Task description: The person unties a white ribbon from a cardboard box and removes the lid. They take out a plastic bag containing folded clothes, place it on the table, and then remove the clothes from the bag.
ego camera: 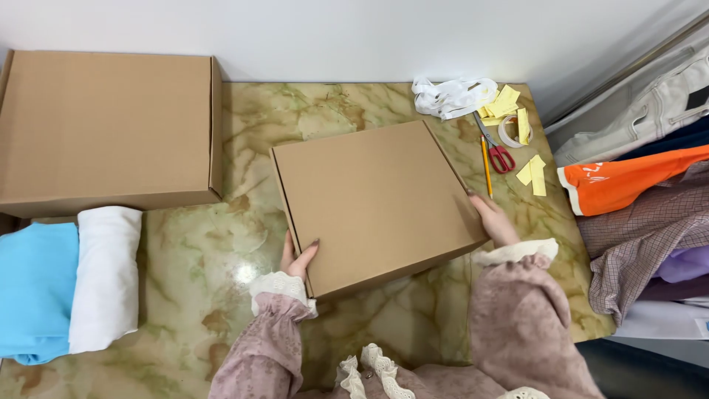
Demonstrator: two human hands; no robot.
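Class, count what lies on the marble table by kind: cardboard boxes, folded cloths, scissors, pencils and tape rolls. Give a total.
Cardboard boxes: 2
Folded cloths: 2
Scissors: 1
Pencils: 1
Tape rolls: 1
Total: 7

A clothing packing station: cardboard boxes [107, 129] and folded garments [70, 288] left of the hands, hanging clothes [635, 185], scissors [496, 148] and tape [509, 131] to their right.

Both forearms, in pink lace-cuffed sleeves, reached forward and apart from the bottom of the view. The left hand [297, 258] lay with its fingers extended and pointing ahead, the palm turned inward. The right hand [493, 219] was angled up and leftward, fingers together and flat, the wrist bent slightly.
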